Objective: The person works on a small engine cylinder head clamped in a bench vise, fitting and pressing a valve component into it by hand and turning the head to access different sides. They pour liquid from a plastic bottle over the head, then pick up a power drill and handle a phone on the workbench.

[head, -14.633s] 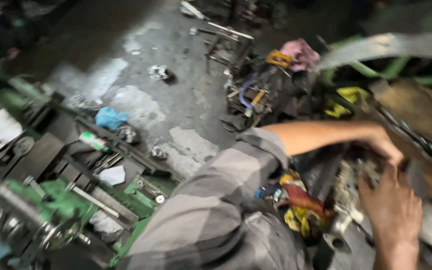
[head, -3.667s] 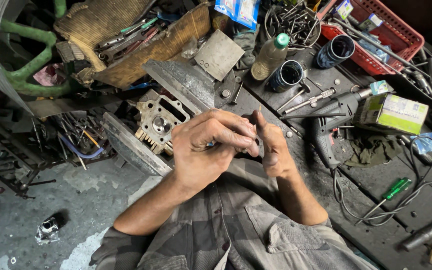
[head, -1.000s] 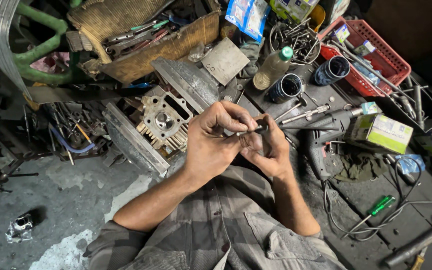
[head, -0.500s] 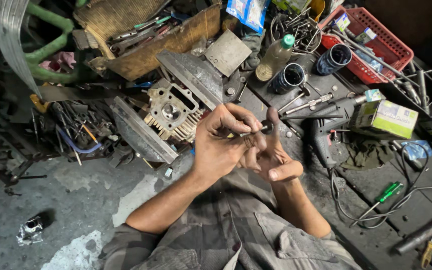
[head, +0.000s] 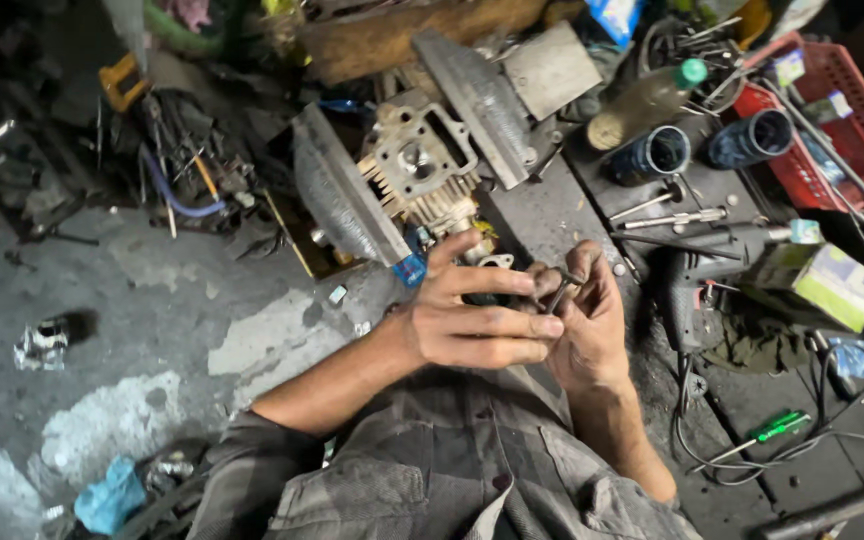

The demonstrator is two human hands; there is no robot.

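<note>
Grimy workshop floor is sprawling with tools and engine parts. Both hands are meeting just above the lap: the right hand [head: 587,330] is pinching a small dark metal part [head: 559,292], its long axis tilting upward, while the left hand [head: 472,320] is closing its fingers beside it. Behind, a red basket [head: 857,140] is holding rods and small boxes.
</note>
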